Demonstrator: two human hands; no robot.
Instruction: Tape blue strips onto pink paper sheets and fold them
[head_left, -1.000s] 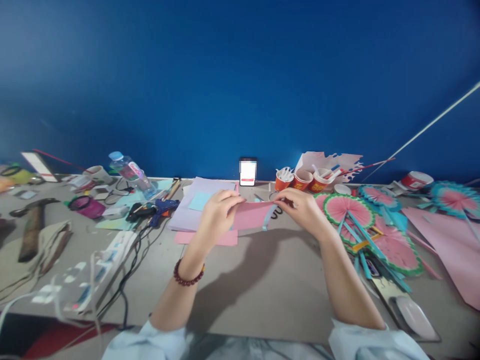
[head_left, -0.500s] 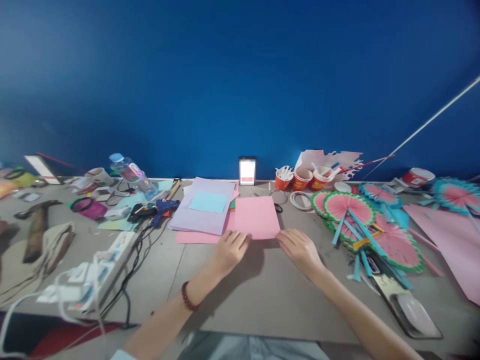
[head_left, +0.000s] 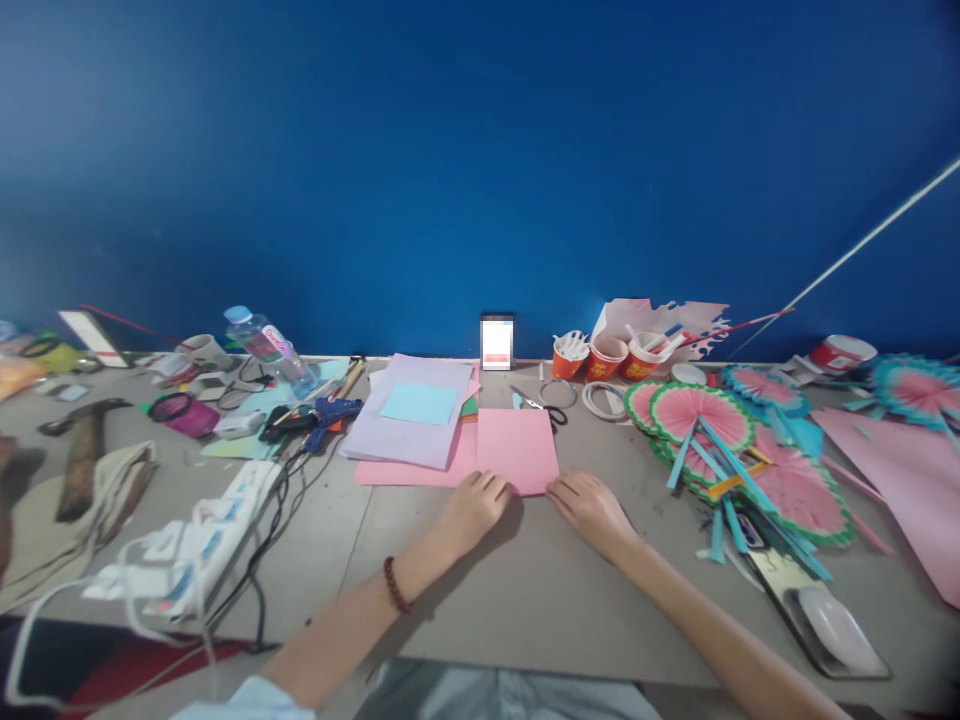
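A square of pink paper [head_left: 517, 448] lies on the grey table in front of me. At its near left corner, my left hand [head_left: 480, 503] has closed fingers on the edge. My right hand [head_left: 589, 508] pinches the near right corner in the same way. The paper's left side overlaps a larger pink sheet [head_left: 420, 473]. On that sheet rest a lilac sheet [head_left: 412, 440] and a small light-blue sheet [head_left: 418, 403]. Scissors [head_left: 541, 405] with black handles lie just beyond the pink square.
Right of my hands are watermelon-patterned paper fans [head_left: 701, 415] and a white mouse [head_left: 840, 628]. Red paper cups [head_left: 607, 357] and a phone [head_left: 496, 342] stand by the wall. To the left are a glue gun [head_left: 328, 420], a bottle [head_left: 274, 350], a power strip [head_left: 225, 540] and a hammer [head_left: 81, 450].
Both hands have drawn the pink square a little nearer to me and lower, uncovering the scissors behind it. The view has shifted slightly.
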